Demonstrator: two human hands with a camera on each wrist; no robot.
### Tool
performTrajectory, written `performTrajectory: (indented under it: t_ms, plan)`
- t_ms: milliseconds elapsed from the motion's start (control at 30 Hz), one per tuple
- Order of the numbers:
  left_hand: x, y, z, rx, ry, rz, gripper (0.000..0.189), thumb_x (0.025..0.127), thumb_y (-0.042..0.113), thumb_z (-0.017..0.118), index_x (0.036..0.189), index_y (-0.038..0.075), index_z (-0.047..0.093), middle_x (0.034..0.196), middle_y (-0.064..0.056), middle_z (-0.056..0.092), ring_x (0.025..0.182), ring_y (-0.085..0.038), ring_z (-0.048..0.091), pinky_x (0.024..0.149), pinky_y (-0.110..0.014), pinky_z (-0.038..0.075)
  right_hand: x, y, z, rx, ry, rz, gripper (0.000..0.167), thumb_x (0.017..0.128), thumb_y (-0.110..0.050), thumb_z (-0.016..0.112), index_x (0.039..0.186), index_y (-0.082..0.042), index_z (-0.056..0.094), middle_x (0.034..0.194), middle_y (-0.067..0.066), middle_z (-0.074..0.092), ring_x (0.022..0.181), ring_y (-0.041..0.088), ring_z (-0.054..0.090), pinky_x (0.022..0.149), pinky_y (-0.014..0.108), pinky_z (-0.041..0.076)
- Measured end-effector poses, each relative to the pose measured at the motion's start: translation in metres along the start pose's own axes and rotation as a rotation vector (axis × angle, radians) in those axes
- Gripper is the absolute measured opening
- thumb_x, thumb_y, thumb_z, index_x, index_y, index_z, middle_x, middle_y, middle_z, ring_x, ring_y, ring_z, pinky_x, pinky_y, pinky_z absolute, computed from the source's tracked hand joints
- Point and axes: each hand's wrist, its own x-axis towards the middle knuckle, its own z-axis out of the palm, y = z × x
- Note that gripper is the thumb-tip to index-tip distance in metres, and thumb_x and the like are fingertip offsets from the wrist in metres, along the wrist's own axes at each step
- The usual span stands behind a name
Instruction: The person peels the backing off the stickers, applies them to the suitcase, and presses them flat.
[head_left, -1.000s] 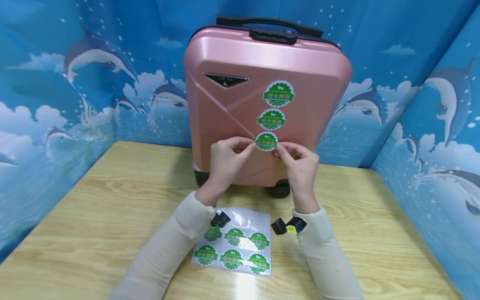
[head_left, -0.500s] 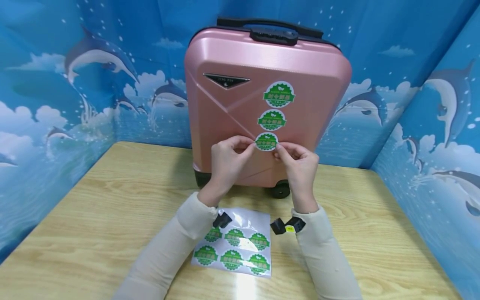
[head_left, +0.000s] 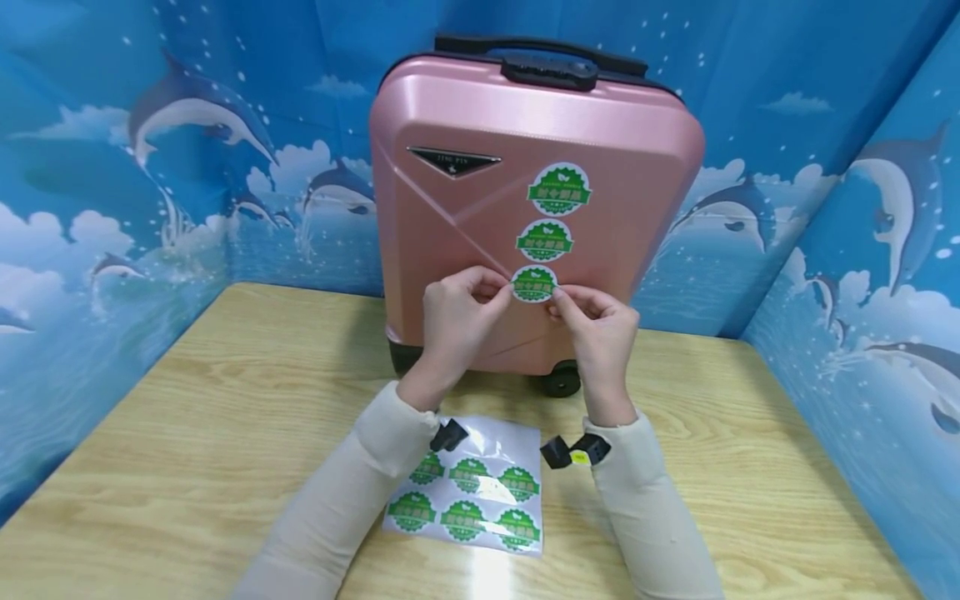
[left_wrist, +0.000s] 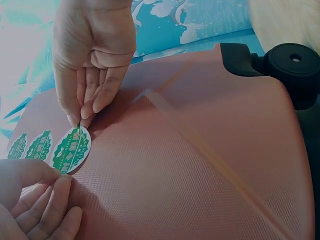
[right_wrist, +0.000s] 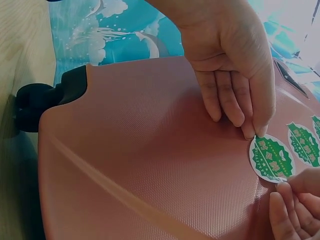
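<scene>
A pink hard-shell suitcase [head_left: 435, 242] stands upright, its front facing me. Thumb and fingertips of my left hand [head_left: 459, 321] pinch the left edge of a round green-and-white sticker [head_left: 535, 284]. The opposite edge is pinched by my right hand [head_left: 604, 333]. The left wrist view shows this sticker [left_wrist: 71, 149] against or very near the suitcase face; whether it is fully stuck I cannot tell. Directly above it are two matching stickers, a middle one [head_left: 544, 240] and a top one [head_left: 559, 189], both flat on the shell.
On the wooden table [head_left: 225, 433], between my forearms, lies a sticker sheet [head_left: 491, 487] with several green labels; my left sleeve and wrist camera partly cover it. Blue dolphin-print curtains [head_left: 300, 75] surround the table. A black suitcase wheel [head_left: 561, 380] rests on the tabletop.
Both hands keep their pinch on the lowest sticker. My left hand has shifted very slightly up and right; the sticker's place on the suitcase looks nearly unchanged.
</scene>
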Motion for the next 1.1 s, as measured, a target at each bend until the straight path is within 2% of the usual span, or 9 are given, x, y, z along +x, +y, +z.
performTrajectory:
  t_ms: [433,833,1100]
  plan:
    - [0.0027,0.0019,-0.001,0.075,-0.014,-0.014,0.01,0.081,0.018,0.071,0.077,0.009,0.072,0.071,0.0,0.07,0.06,-0.007,0.063,0.057,-0.022,0.049,0.0015,-0.0013,0.0003,0.021,0.005,0.014,0.021,0.079,-0.013,0.076,0.086,0.005,0.072,0.071,0.007,0.07,0.062,0.016,0.067,0.063,0.028,0.056]
    - [0.0,0.0018,-0.0031,0.096,0.009,0.011,0.01,0.081,0.019,0.071,0.076,0.01,0.072,0.07,0.001,0.07,0.06,-0.008,0.063,0.057,-0.023,0.049,0.0018,-0.0021,0.0007,0.03,-0.006,0.012,0.022,0.079,-0.013,0.076,0.087,0.006,0.072,0.072,0.007,0.071,0.062,0.016,0.067,0.064,0.028,0.056]
    - [-0.0013,0.0002,-0.002,0.088,-0.01,0.016,0.011,0.082,0.02,0.072,0.078,0.009,0.074,0.071,0.001,0.071,0.059,-0.007,0.063,0.056,-0.023,0.049,0.0014,0.0008,-0.0012,0.001,-0.009,-0.005,0.025,0.08,-0.014,0.075,0.088,0.009,0.07,0.07,0.002,0.07,0.062,0.016,0.067,0.065,0.031,0.056]
